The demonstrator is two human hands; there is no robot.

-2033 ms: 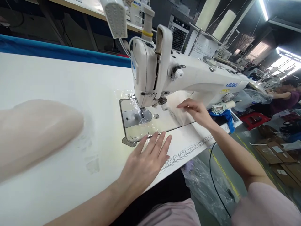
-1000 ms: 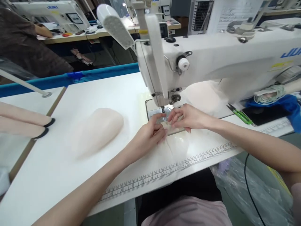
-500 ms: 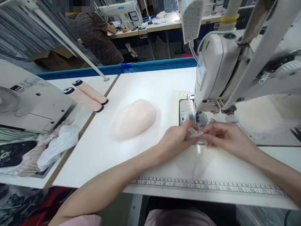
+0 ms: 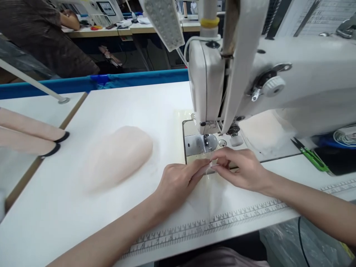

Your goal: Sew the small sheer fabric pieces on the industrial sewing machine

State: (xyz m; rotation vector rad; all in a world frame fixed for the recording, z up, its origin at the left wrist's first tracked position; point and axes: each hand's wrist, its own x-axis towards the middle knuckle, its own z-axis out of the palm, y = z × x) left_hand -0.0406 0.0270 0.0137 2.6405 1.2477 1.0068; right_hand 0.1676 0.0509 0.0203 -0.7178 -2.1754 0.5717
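My left hand (image 4: pixel 178 183) and my right hand (image 4: pixel 241 168) meet just in front of the needle plate (image 4: pixel 199 142) of a white sewing machine (image 4: pixel 250 74). Both pinch the top edge of a thin sheer piece of fabric (image 4: pixel 207 193) that lies flat on the white table (image 4: pixel 111 111), trailing toward me. The fingertips of both hands touch at the fabric's edge, a little below the presser foot (image 4: pixel 205 141).
A pile of pale pink sheer fabric (image 4: pixel 116 155) lies left of my hands. Two pink rolls with black ends (image 4: pixel 30 135) sit at the far left. Green snips (image 4: pixel 310 155) lie at the right. A ruler strip (image 4: pixel 222 222) runs along the table's front edge. Another person sits at the back left.
My right hand came from the machine's right side and my left lifted off the table; both now pinch the sheer fabric before the needle. The view has swung about.
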